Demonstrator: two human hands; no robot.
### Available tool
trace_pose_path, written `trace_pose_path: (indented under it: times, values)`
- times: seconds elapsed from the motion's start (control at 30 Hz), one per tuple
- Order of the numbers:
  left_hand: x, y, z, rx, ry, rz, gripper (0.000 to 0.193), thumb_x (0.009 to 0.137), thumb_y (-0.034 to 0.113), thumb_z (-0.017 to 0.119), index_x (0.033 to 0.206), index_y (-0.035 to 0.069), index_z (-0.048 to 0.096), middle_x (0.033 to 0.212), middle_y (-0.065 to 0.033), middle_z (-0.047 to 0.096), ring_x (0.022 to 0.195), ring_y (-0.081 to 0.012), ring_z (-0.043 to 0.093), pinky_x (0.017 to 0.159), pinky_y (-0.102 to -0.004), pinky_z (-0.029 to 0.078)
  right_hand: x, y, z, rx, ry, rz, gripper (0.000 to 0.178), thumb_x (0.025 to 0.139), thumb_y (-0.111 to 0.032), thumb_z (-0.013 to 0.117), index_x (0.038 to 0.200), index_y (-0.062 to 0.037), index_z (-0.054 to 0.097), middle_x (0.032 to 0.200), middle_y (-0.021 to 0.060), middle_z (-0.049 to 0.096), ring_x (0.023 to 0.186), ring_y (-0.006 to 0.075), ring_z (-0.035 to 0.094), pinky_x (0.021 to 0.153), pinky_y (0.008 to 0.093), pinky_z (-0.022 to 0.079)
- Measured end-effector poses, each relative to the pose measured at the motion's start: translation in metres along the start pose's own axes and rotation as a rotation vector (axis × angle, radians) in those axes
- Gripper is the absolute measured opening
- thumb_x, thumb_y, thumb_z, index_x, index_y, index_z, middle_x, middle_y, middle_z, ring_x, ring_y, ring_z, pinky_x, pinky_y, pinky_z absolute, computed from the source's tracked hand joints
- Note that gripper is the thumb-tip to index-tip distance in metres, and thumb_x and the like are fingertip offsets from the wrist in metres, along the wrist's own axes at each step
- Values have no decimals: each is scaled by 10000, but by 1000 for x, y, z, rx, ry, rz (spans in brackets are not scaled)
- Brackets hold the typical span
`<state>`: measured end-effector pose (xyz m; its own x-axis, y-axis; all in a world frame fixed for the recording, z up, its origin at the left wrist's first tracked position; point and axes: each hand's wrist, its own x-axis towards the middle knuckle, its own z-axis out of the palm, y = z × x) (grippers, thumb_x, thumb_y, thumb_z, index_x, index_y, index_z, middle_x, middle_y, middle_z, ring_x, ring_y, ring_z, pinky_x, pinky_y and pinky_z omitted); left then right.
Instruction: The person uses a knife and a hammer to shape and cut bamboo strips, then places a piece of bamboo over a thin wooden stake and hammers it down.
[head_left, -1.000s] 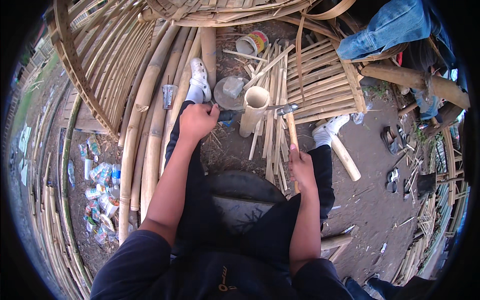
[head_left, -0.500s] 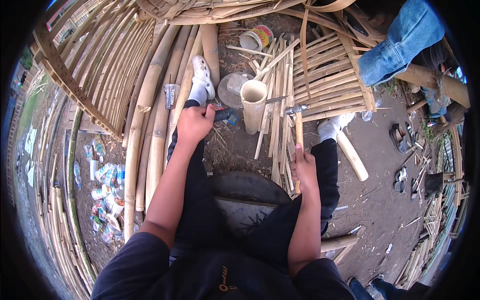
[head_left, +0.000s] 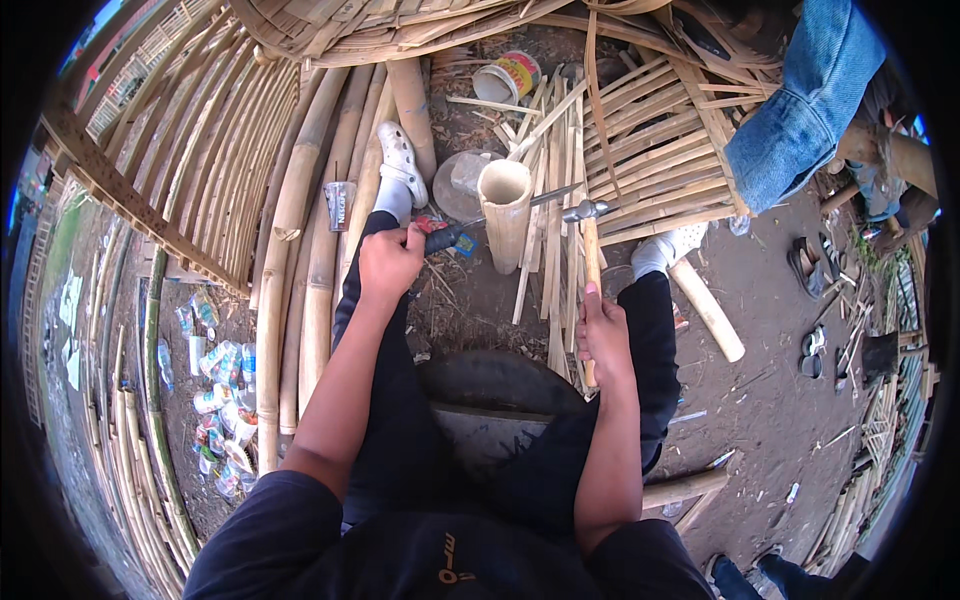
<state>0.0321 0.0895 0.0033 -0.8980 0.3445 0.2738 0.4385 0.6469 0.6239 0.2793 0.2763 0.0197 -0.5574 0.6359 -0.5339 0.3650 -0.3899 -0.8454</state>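
My left hand (head_left: 391, 262) is closed around the black handle (head_left: 440, 240) of a long knife. Its blade (head_left: 556, 195) crosses the upper part of an upright bamboo tube (head_left: 507, 225), which hides the blade's middle; the tip sticks out on the right. My right hand (head_left: 604, 335) grips the wooden handle of a hammer (head_left: 590, 250). The hammer's metal head is up beside the blade's tip, apparently just apart from it. Beneath and beyond the tube lie loose split bamboo strips (head_left: 555, 290).
Long bamboo poles (head_left: 290, 220) lie to the left, near a plastic cup (head_left: 339, 205) and scattered plastic litter (head_left: 225, 380). A slatted bamboo panel (head_left: 660, 150) and a person's denim-clad leg (head_left: 805, 110) are at the far right. A cut bamboo piece (head_left: 708, 310) rests by my right foot.
The view has shifted slightly. The hammer head is a little further left and higher in the picture, and my left hand appears slightly lower. Both hands keep their grips.
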Motion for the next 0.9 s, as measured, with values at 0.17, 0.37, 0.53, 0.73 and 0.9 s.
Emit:
trace_pose_path:
  times: [0.17, 0.37, 0.53, 0.73, 0.9]
  values:
    - [6, -8, 9, -75, 31, 91, 367, 896, 286, 575, 705, -10, 678, 589, -243, 563, 557, -406, 602, 540, -454, 461, 6, 8, 7, -4, 6, -23, 463, 986, -462, 506, 688, -112, 449, 518, -46, 369, 386, 56, 314, 351, 255, 251]
    - [22, -14, -2, -32, -144, 131, 414, 910, 367, 581, 770, -8, 685, 631, -247, 583, 622, -408, 616, 607, -461, 473, 11, 1, 22, -277, 115, -247, 519, 991, -421, 510, 703, 9, 547, 546, 57, 480, 460, 147, 433, 450, 334, 383]
    - [36, -5, -20, 8, -404, 265, 457, 843, 491, 645, 950, 55, 726, 784, -204, 679, 811, -367, 667, 768, -446, 517, -4, -51, 24, -387, 186, -531, 504, 993, -388, 517, 773, 62, 577, 575, 98, 498, 560, 157, 441, 572, 363, 410]
    - [61, 1, -7, 179, -451, 389, 393, 750, 420, 742, 873, 50, 692, 835, -213, 679, 861, -369, 666, 778, -442, 518, -52, -144, 30, -357, 213, -892, 458, 1020, -356, 499, 663, -72, 459, 572, -63, 380, 515, 40, 324, 455, 261, 269]
    - [62, 27, -8, 452, -695, 260, 515, 624, 455, 811, 951, 68, 723, 975, -175, 703, 967, -335, 669, 854, -421, 532, -99, -209, 40, -290, 308, -1214, 445, 1027, -357, 481, 700, -55, 472, 577, -46, 405, 522, 41, 352, 467, 243, 291]
